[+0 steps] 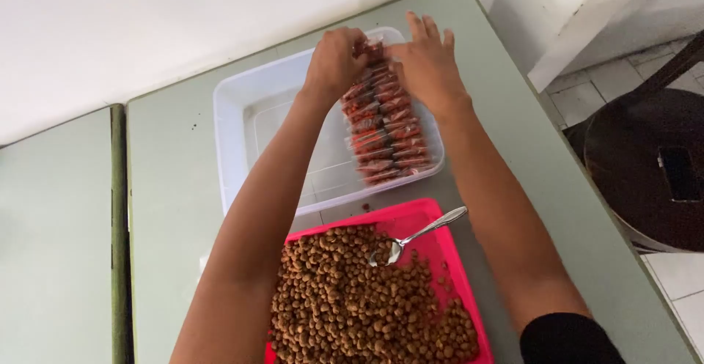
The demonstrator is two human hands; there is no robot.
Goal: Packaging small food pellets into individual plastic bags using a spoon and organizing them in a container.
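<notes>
Both my hands are up at the top centre of the frame, reaching over the far end of a clear plastic tub [242, 126] that sits on the grey-green table [172, 210]. My left hand [336, 60] is curled, knuckles toward me, fingers bent down onto the top of a row of small packets [383, 126] — clear wrappers with red print and brown filling, stacked on edge along the right side of the tub. Whether those fingers pinch a packet or only press on it I cannot tell, since the fingertips are hidden. My right hand [429, 63] lies just beside the left, palm down at the far end of the same row, its fingers held straight and close together, pointing away from me.

The row of packets runs from my hands down toward the tub's near wall. The left part of the tub shows bare bottom.

Lower centre, just below the tub, a pink tray [440, 250] holds a heap of brown round pellets [352, 305] — a metal spoon [418, 236] rests in it, handle angled to the upper right.
</notes>
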